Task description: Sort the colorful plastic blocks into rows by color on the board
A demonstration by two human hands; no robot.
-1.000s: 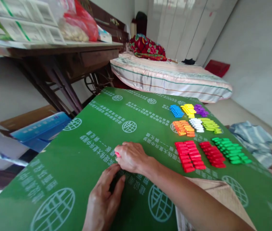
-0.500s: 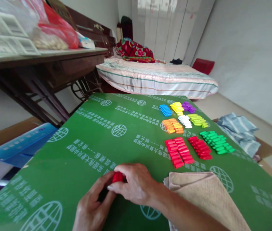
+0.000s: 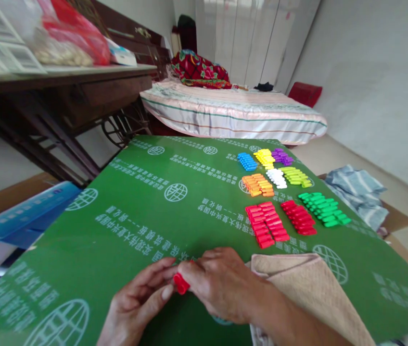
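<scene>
Near the front of the green board, my right hand (image 3: 222, 283) is closed around a small red plastic piece (image 3: 181, 283), whose round, hollow-looking end points toward me. Most of that piece is hidden by my fingers, so its exact kind cannot be made out. My left hand (image 3: 142, 298) is just left of it, thumb and fingers apart, fingertips close to the red end. To the right lie two groups of red pieces: paired rows of tubular ones (image 3: 266, 223) and a darker red stack (image 3: 298, 217). A folded beige cloth (image 3: 301, 288) lies beside my right forearm.
Farther back on the board (image 3: 132, 211) sit sorted groups of pieces: green (image 3: 323, 209), orange (image 3: 257, 184), white (image 3: 276, 178), lime (image 3: 295, 176), blue (image 3: 247, 162), yellow (image 3: 264, 158) and purple (image 3: 282, 156). A side table (image 3: 92, 79) stands left; a bed (image 3: 233, 110) is beyond.
My left hand has opened and come away slightly from the red piece. My right hand has shifted a little right and tilted the piece so its end faces me.
</scene>
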